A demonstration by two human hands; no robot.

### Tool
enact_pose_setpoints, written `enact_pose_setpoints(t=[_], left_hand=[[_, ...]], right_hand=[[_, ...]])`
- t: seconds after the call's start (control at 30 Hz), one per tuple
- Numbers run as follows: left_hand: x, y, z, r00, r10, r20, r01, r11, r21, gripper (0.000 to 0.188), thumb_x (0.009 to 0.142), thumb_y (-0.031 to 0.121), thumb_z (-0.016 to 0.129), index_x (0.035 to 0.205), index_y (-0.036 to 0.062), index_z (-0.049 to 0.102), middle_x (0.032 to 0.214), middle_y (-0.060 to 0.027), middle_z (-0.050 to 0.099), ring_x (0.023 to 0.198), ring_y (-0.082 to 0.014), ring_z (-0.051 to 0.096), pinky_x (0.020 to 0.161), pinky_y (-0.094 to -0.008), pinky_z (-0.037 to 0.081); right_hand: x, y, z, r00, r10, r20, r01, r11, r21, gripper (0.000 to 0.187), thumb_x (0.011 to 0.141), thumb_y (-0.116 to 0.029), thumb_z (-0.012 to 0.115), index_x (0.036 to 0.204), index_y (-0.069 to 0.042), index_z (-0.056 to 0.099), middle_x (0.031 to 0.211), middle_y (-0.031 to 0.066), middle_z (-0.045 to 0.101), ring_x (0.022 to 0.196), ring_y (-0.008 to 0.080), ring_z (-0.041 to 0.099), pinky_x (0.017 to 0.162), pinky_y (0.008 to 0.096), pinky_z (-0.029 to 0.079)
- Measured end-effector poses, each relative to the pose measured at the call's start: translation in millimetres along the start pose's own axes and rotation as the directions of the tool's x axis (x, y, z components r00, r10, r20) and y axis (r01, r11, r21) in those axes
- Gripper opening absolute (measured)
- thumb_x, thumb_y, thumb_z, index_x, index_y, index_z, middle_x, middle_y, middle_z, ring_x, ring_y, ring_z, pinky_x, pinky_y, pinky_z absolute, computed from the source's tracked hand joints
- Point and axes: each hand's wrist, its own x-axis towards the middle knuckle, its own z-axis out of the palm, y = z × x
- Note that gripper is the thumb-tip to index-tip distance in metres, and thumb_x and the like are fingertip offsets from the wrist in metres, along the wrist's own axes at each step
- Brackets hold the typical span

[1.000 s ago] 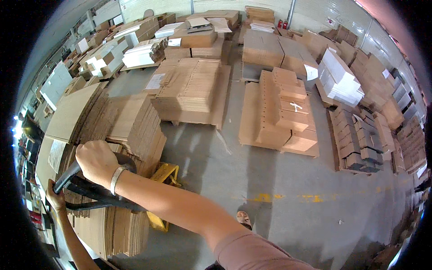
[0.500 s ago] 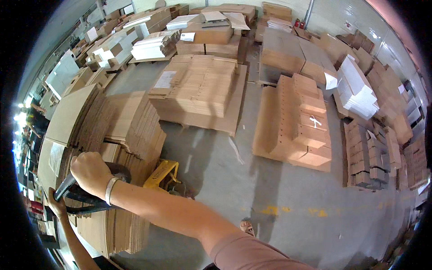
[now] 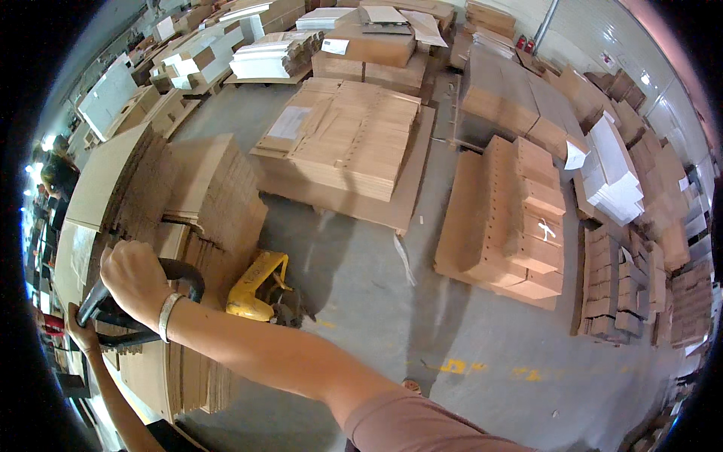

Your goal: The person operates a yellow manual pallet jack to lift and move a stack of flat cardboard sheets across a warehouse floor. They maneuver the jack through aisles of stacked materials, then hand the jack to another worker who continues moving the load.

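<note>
A black loop handle [image 3: 194,280] stands at the left, by a tall load of stacked cardboard sheets [image 3: 218,181]. It appears to belong to the yellow pallet jack [image 3: 252,290], whose body shows low beside that load. My right hand [image 3: 135,277], a pale band on its wrist, is closed over the upper part of the handle, the arm reaching across from the lower right. Lower and further left, my left hand [image 3: 81,331] is wrapped round the handle's left side. Its fingers are partly hidden by the handle.
Ahead, a pallet holds stacked brown boards [image 3: 346,139]. To its right lies another pallet of brown drilled panels [image 3: 501,218]. White panels [image 3: 610,166] and grey-brown bundles [image 3: 614,282] line the right side. Grey floor [image 3: 369,301] with worn yellow marks runs between them. A person [image 3: 60,177] is at the far left.
The view has shifted, so the pallets ahead sit further right in it. Both hands keep their hold on the handle and appear slightly further left. More of the jack's yellow body shows.
</note>
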Motion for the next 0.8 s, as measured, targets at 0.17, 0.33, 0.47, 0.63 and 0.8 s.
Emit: enact_pose_setpoints(t=[0.17, 0.33, 0.47, 0.63, 0.8], left_hand=[[27.0, -10.5, 39.3, 0.999, -0.034, -0.017, 0.034, 0.999, -0.037, 0.054, 0.070, 0.003, 0.059, 0.122, -0.0103, 0.055, 0.093, -0.0210, 0.065, 0.084, -0.0315, 0.063, 0.081, -0.0378, 0.050], [44.6, -37.1, 63.0, 0.997, -0.053, -0.064, 0.045, 0.992, -0.117, 0.055, 0.072, 0.005, 0.060, 0.125, -0.0090, 0.054, 0.095, -0.0197, 0.065, 0.084, -0.0301, 0.063, 0.083, -0.0370, 0.049], [75.6, -6.5, 92.0, 0.995, -0.079, -0.068, 0.068, 0.986, -0.155, 0.038, 0.075, 0.005, 0.061, 0.111, -0.0052, 0.055, 0.085, -0.0159, 0.060, 0.075, -0.0292, 0.059, 0.074, -0.0352, 0.048], [106.5, 29.1, 88.3, 0.997, -0.076, -0.005, 0.074, 0.990, -0.119, 0.017, 0.076, 0.005, 0.061, 0.086, 0.0017, 0.048, 0.070, -0.0160, 0.048, 0.061, -0.0297, 0.049, 0.061, -0.0354, 0.044], [138.6, 59.7, 105.4, 0.996, -0.040, -0.086, 0.031, 0.994, -0.108, 0.012, 0.075, 0.002, 0.056, 0.079, 0.0039, 0.045, 0.064, -0.0150, 0.044, 0.055, -0.0277, 0.044, 0.055, -0.0345, 0.040]], right_hand=[[26.3, 18.4, 23.7, 0.994, 0.084, 0.064, -0.083, 0.996, -0.020, 0.007, 0.079, -0.016, 0.061, 0.078, -0.011, 0.065, 0.070, 0.0027, 0.061, 0.072, 0.0180, 0.062, 0.061, 0.0329, 0.048], [48.8, 24.0, 33.6, 0.996, 0.076, 0.055, -0.076, 0.997, -0.008, 0.006, 0.078, -0.015, 0.062, 0.078, -0.010, 0.065, 0.069, 0.0039, 0.062, 0.070, 0.0182, 0.063, 0.059, 0.0327, 0.048], [73.4, 44.3, 46.6, 0.997, 0.070, 0.029, -0.069, 0.997, -0.033, 0.007, 0.078, -0.013, 0.061, 0.077, -0.007, 0.064, 0.070, 0.0074, 0.063, 0.068, 0.0199, 0.064, 0.057, 0.0319, 0.049], [95.9, 58.2, 58.2, 0.996, 0.082, 0.042, -0.084, 0.996, 0.029, 0.008, 0.077, -0.013, 0.060, 0.073, -0.007, 0.064, 0.068, 0.0090, 0.063, 0.067, 0.0237, 0.065, 0.059, 0.0354, 0.053], [120.7, 79.5, 80.9, 0.997, 0.063, 0.034, -0.064, 0.997, 0.050, 0.007, 0.076, -0.013, 0.062, 0.075, -0.007, 0.063, 0.070, 0.0089, 0.064, 0.069, 0.0244, 0.065, 0.060, 0.0381, 0.052]])
